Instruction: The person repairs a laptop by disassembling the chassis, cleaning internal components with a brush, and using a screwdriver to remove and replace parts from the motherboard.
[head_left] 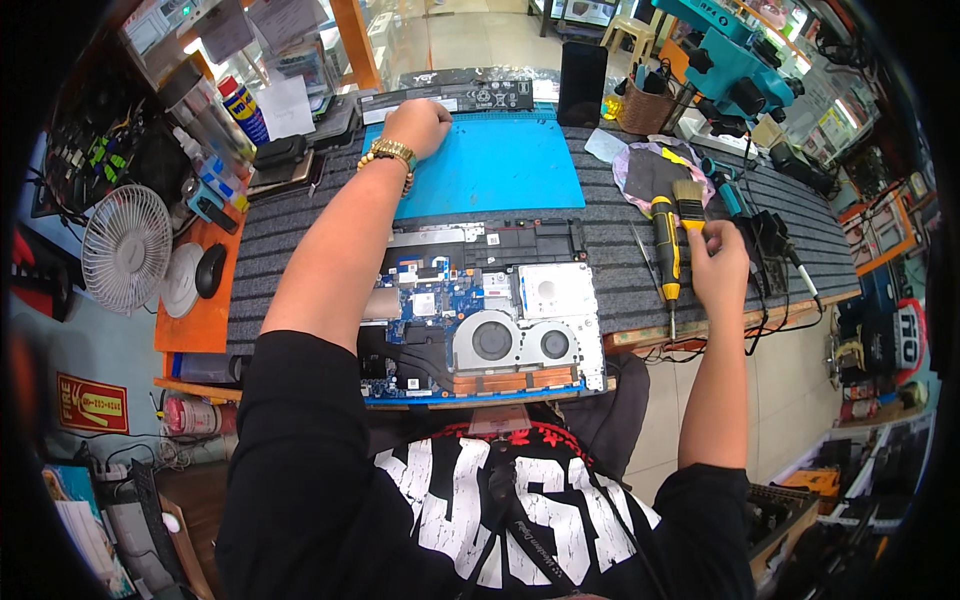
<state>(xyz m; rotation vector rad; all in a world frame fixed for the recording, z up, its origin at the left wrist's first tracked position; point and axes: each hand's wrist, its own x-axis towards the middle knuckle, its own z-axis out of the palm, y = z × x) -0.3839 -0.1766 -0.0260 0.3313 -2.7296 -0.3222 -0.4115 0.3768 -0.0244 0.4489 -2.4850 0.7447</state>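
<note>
My right hand (718, 258) is closed round the yellow handle of a paintbrush (690, 203), its bristles pointing away from me. Just left of it lies a yellow and black screwdriver (665, 245). Far across the bench, my left hand (418, 128) rests by the near edge of a long black laptop battery (490, 97), above the blue mat (500, 165). Its fingers curl inward, and what they hold, if anything, is hidden. Between my arms sits an opened laptop (490, 255), its blue board, two fans and copper heat pipes exposed.
Tweezers (645, 257) lie left of the screwdriver. A crumpled cloth (650, 172) and a soldering iron with cables (795, 260) are at the right. A dark phone (582, 85) stands behind the mat. On the left are a white fan (127, 247) and a spray can (243, 112).
</note>
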